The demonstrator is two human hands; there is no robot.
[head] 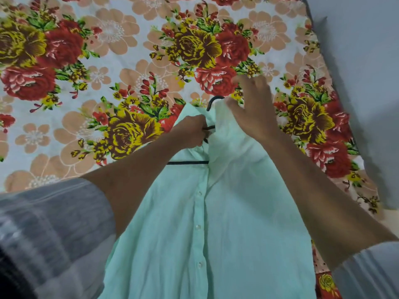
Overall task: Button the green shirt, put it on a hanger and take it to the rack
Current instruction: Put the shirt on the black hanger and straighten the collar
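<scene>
My left grip (pixel 190 131) pinches the black hanger (pixel 212 102) inside the collar of the green shirt (pixel 207 223), which lies buttoned over the flowered bed (pixel 108 61), while my right grip (pixel 252 108) hovers open above it.

light: even, soft | blur: right hand (pixel 251 108), sleeves | edges: curved

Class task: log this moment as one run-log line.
left hand grips hanger | right hand open at collar | green shirt buttoned, on hanger
</scene>
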